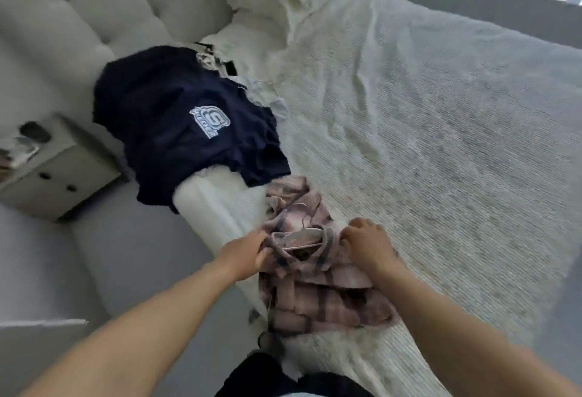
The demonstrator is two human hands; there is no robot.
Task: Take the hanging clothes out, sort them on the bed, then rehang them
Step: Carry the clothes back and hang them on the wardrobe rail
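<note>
Bedroom, cream textured bed (pixel 425 106) with tufted headboard (pixel 78 12) beyond both hands; nightstand (pixel 59 173) off past the left hand. Plaid shirt (pixel 318 295), pink-grey, lies at the bed's near edge directly under the hands, with a white hanger (pixel 299 236) sitting in its collar between them. Left hand (pixel 245 255): fingers curled, pinching the collar fabric at the hanger's end. Right hand (pixel 365 242): fingers bent down onto the opposite shoulder of the shirt, apparently gripping cloth there. Navy shirt (pixel 189 125) with a white crest lies in a heap beyond the left hand, over paler garments. Judgement: clothes are already out and laid on the bed, so removal looks done; sorting or hanger-fitting is in progress. Rehanging appears not yet done for either pile.
</note>
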